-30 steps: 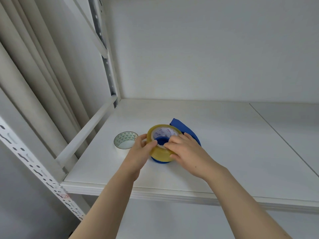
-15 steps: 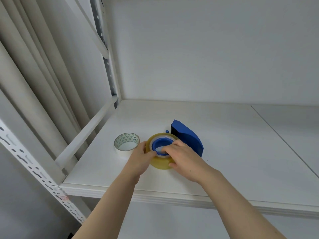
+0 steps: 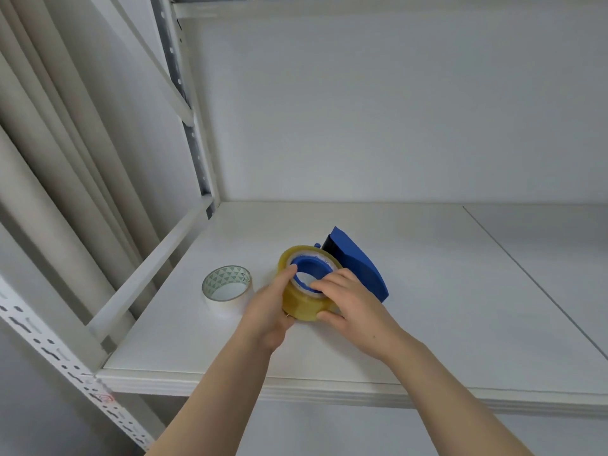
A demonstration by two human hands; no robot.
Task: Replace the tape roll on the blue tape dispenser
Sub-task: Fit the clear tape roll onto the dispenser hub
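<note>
The blue tape dispenser [image 3: 357, 265] lies on the white shelf [image 3: 427, 307]. A yellowish clear tape roll [image 3: 304, 302] sits around its blue hub [image 3: 312, 269]. My left hand [image 3: 268, 311] holds the roll's left side, thumb on its top rim. My right hand [image 3: 353, 306] grips the roll's right and front side, fingers laid over the rim and hub edge. A second, nearly spent roll [image 3: 227, 287] with a white core and green triangle print lies flat to the left, apart from both hands.
The shelf's front edge [image 3: 329, 390] runs below my wrists. A white side rail [image 3: 148, 268] and a perforated metal upright [image 3: 187, 126] bound the left side. The back wall [image 3: 394, 110] stands behind the dispenser. A seam [image 3: 526, 274] crosses the shelf at right.
The yellowish roll, tilted above the dispenser one second ago, has gone down over the blue hub and now sits around it. Both hands stayed on the roll.
</note>
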